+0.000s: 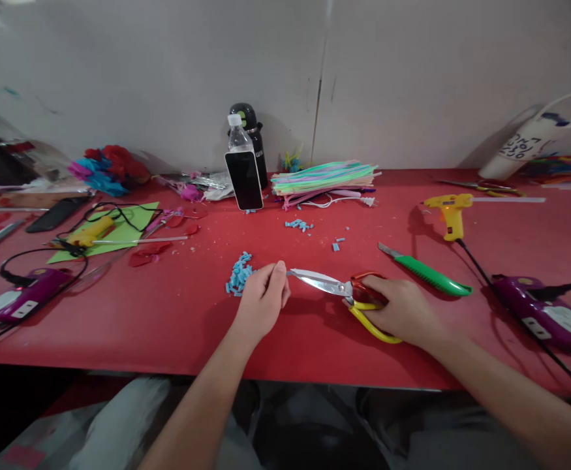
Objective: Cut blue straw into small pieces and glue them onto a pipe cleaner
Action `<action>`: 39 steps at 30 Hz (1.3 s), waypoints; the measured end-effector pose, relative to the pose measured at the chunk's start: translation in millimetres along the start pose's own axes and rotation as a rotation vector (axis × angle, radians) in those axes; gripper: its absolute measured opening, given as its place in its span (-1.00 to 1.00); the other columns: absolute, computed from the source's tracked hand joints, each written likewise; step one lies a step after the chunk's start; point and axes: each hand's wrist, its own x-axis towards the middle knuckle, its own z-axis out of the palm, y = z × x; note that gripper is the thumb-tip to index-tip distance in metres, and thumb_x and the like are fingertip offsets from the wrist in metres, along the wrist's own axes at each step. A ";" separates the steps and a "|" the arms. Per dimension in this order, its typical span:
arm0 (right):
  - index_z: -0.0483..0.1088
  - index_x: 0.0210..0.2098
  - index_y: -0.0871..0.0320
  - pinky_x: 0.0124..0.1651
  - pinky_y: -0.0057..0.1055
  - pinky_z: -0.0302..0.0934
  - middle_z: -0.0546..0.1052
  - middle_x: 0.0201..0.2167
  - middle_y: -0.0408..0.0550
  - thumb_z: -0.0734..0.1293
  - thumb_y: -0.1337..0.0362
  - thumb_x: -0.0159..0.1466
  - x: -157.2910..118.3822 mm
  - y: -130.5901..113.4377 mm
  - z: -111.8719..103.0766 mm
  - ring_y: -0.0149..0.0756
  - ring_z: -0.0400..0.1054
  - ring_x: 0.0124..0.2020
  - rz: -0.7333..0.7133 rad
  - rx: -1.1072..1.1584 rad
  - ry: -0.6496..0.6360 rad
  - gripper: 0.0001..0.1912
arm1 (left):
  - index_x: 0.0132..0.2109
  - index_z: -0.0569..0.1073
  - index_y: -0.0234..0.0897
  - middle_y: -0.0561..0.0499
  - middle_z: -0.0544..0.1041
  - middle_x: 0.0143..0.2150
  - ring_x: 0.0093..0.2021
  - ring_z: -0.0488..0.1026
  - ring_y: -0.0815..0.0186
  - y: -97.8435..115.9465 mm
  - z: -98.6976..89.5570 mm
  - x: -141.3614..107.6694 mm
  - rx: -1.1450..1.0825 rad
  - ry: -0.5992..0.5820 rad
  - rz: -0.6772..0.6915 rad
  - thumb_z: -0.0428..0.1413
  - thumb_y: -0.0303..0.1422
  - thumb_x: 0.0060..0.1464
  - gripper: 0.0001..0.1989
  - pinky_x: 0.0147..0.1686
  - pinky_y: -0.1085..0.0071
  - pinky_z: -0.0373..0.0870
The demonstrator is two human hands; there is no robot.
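Observation:
My right hand (pixel 402 310) grips the scissors (pixel 331 285), with fingers through the red and yellow handles. The blades point left, their tips close to my left hand (pixel 263 294). That hand is closed in a pinch, thumb against the fingers; a small bit shows at the fingertips by the blade tips, too small to name. Beside my left hand lies a pile of small blue cut pieces (pixel 239 274). More blue pieces (pixel 298 224) are scattered farther back. A green utility knife (pixel 429 273) with its blade out rests beyond my right hand.
At the back stand a phone (pixel 245 181), bottles and a bundle of pastel pipe cleaners (pixel 324 177). A yellow glue gun (pixel 451 212) and purple power strip (pixel 544 310) are right; another glue gun (pixel 94 232) and power strip (pixel 25 294) are left. Cords cross both sides.

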 end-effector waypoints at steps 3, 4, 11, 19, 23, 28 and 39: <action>0.37 -0.45 0.07 -0.47 -0.40 -0.02 0.47 -0.56 -0.15 0.38 0.02 0.10 0.5 0.1 -0.1 -0.31 0.30 -0.55 -0.004 -0.002 -0.002 -0.74 | -0.55 0.19 -0.27 0.15 0.22 -0.70 -0.67 0.14 0.50 0.4 0.4 0.2 -0.001 -0.014 -0.006 -0.12 -0.20 0.33 -0.54 -0.60 0.51 0.11; 0.38 -0.45 0.07 -0.47 -0.40 -0.02 0.47 -0.56 -0.15 0.38 0.02 0.11 0.4 0.3 -0.2 -0.31 0.30 -0.55 -0.007 -0.005 -0.002 -0.74 | -0.54 0.19 -0.27 0.15 0.23 -0.70 -0.67 0.14 0.50 0.6 0.6 0.2 -0.002 -0.015 -0.006 -0.12 -0.21 0.33 -0.54 -0.60 0.51 0.11; 0.40 -0.45 0.08 -0.48 -0.41 -0.04 0.46 -0.59 -0.15 0.38 0.03 0.11 -0.1 3.8 2.8 -0.32 0.27 -0.58 -0.022 -0.023 0.031 -0.75 | -0.54 0.20 -0.28 0.15 0.23 -0.69 -0.64 0.16 0.49 0.9 0.5 -1.0 0.024 -0.027 0.000 -0.13 -0.21 0.34 -0.54 -0.57 0.51 0.14; 0.32 -0.45 0.09 -0.48 -0.42 -0.04 0.45 -0.55 -0.14 0.36 0.02 0.13 -1.5 2.6 -1.7 -0.35 0.22 -0.58 -0.035 0.078 0.010 -0.72 | -0.49 0.22 -0.27 0.14 0.24 -0.63 -0.60 0.18 0.48 0.0 -0.3 -0.3 0.048 -0.009 0.026 -0.14 -0.17 0.34 -0.56 -0.54 0.49 0.14; 0.30 -0.48 0.09 -0.47 -0.42 -0.04 0.43 -0.58 -0.16 0.37 0.04 0.11 -0.9 1.5 -2.5 -0.36 0.20 -0.59 -0.040 0.076 0.004 -0.73 | -0.50 0.20 -0.27 0.13 0.23 -0.61 -0.58 0.18 0.47 1.5 -1.1 0.1 0.069 0.001 0.040 -0.14 -0.17 0.34 -0.56 -0.52 0.47 0.14; 0.32 -0.50 0.09 -0.47 -0.42 -0.06 0.42 -0.59 -0.17 0.39 0.05 0.09 0.7 1.3 -1.2 -0.37 0.19 -0.59 -0.033 0.075 0.008 -0.73 | -0.50 0.21 -0.27 0.12 0.24 -0.60 -0.56 0.19 0.46 2.0 -1.7 0.4 0.078 -0.010 0.051 -0.15 -0.18 0.34 -0.56 -0.50 0.46 0.15; 0.32 -0.51 0.09 -0.48 -0.41 -0.06 0.41 -0.61 -0.17 0.39 0.07 0.09 0.3 1.0 -1.5 -0.38 0.17 -0.59 -0.038 0.043 0.024 -0.74 | -0.48 0.21 -0.27 0.11 0.25 -0.58 -0.54 0.19 0.45 1.7 -1.6 0.1 0.072 -0.033 0.043 -0.15 -0.19 0.35 -0.58 -0.49 0.45 0.14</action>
